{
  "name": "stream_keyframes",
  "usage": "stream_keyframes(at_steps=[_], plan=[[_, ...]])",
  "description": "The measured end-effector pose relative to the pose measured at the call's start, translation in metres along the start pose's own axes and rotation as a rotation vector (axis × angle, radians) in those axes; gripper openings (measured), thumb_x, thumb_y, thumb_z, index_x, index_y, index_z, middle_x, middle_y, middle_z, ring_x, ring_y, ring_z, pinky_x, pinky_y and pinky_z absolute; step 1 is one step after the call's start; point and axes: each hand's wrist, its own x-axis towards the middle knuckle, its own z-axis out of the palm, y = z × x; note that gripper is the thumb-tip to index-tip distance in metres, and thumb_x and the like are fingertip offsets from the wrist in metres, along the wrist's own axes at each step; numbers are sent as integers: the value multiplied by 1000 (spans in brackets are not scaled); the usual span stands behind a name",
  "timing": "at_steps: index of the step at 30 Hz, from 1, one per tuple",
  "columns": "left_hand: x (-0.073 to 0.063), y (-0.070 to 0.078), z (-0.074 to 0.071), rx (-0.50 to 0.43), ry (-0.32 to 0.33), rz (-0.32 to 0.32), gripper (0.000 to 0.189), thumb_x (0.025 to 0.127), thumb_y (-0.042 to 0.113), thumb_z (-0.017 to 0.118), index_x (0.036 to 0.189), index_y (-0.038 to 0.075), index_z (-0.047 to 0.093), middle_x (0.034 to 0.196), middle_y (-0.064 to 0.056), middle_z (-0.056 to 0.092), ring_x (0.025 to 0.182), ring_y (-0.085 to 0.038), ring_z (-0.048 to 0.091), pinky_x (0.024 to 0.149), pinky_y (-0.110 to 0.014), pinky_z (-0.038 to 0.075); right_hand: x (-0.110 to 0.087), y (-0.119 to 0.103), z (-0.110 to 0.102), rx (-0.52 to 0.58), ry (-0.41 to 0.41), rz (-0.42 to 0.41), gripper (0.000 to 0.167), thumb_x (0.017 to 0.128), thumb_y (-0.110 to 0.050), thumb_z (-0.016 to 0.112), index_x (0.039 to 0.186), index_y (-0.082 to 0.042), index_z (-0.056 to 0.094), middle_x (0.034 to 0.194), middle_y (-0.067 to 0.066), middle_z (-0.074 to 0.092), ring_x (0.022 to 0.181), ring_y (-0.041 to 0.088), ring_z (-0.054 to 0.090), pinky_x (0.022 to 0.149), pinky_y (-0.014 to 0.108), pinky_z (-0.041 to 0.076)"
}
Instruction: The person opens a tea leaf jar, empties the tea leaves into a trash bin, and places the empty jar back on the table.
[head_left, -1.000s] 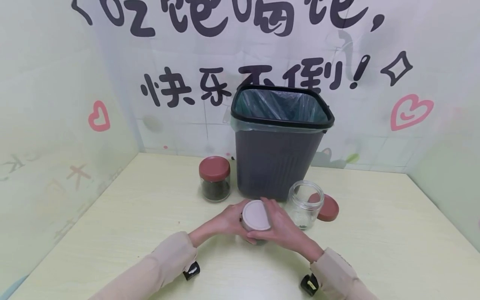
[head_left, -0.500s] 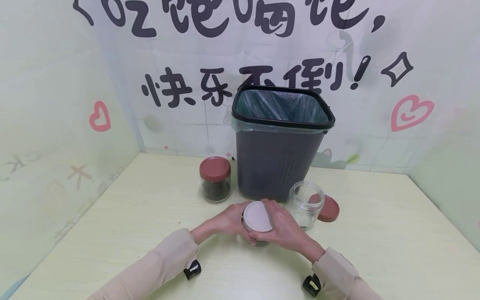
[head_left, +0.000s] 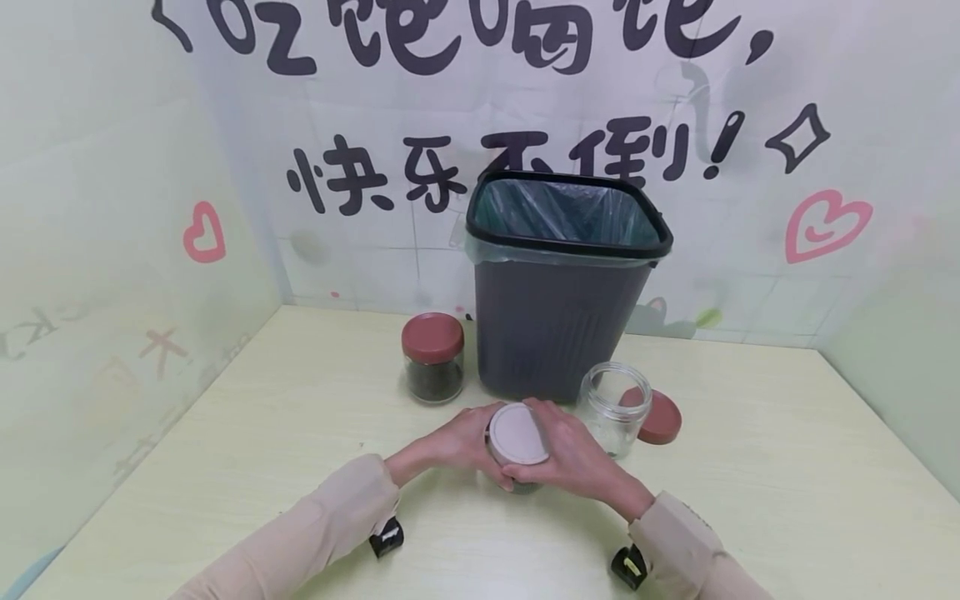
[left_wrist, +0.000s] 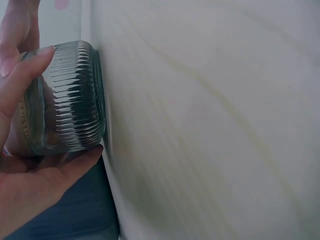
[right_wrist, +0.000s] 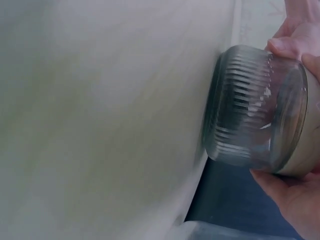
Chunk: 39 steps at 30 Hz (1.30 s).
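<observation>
A ribbed glass jar [head_left: 517, 479] with a pale lid [head_left: 517, 433] stands on the table in front of the bin. My left hand [head_left: 461, 440] grips the jar's glass body from the left, and in the left wrist view its fingers [left_wrist: 25, 75] and thumb wrap the ribbed jar [left_wrist: 70, 100]. My right hand [head_left: 564, 450] curls over the lid from the right. In the right wrist view its fingertips [right_wrist: 287, 47] sit at the lid end of the jar [right_wrist: 250, 110].
A dark bin [head_left: 562, 317] lined with a clear bag stands behind the hands. Left of it is a jar with a red lid [head_left: 432, 358] and dark contents. An open glass jar [head_left: 613, 408] and a loose red lid [head_left: 663, 417] lie to the right. Walls enclose the table [head_left: 750, 467].
Both hands keep their hold on the jar in the same spot. Only the head view has shifted slightly.
</observation>
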Motion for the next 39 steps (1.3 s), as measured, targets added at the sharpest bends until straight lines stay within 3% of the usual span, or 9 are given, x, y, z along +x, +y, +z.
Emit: stream_keyframes(at_steps=[7,12,15,18,22,25,31,39], plan=[[-3,3,-5,-26,-47,21,78,50,25,86,116,6,49,105,-3,59,97,-16,53,82,-29,42,2,3,-9,120,-150,8,76,67,-35,73,126,1,40,118,13,50,100,24,52,79,38,46],[0,5,-3,-55,-67,-63,81,50,17,86,119,8,47,109,-3,57,101,-18,51,84,-31,40,3,4,-11,154,-224,53,86,71,-38,70,135,3,29,135,18,36,118,30,41,89,46,40],[0,4,-2,-52,-71,-87,82,51,16,86,121,7,45,111,-4,56,102,-19,51,83,-31,40,4,0,-9,137,-211,88,92,70,-44,70,135,5,27,133,20,36,116,30,42,89,46,40],[1,3,-1,-53,-76,-91,81,52,17,86,121,7,44,112,-5,56,102,-19,51,82,-29,40,3,-5,-5,62,-139,108,96,65,-50,72,131,6,32,124,19,41,107,27,47,85,42,43],[1,3,-1,-53,-76,-97,80,53,18,85,120,6,43,112,-5,55,101,-20,51,81,-29,41,1,-10,0,-84,-26,55,91,61,-58,70,119,7,43,106,13,45,92,19,47,76,34,46],[1,4,-1,-42,-71,-104,81,52,18,86,120,6,43,111,-6,55,101,-20,51,80,-29,41,1,-10,0,-126,2,16,85,62,-59,69,113,5,46,99,9,45,86,15,45,73,30,46],[1,5,-2,-42,-76,-122,82,52,17,86,120,5,42,111,-6,55,101,-20,50,81,-30,40,4,-9,-6,-84,-65,-3,76,65,-47,72,115,4,47,102,8,47,91,17,44,75,31,45],[2,5,-1,-63,-85,-118,82,52,15,86,120,4,41,112,-7,54,102,-20,49,83,-30,40,7,-4,-15,18,-192,-20,77,68,-35,70,126,4,40,118,10,46,103,20,43,82,36,43]])
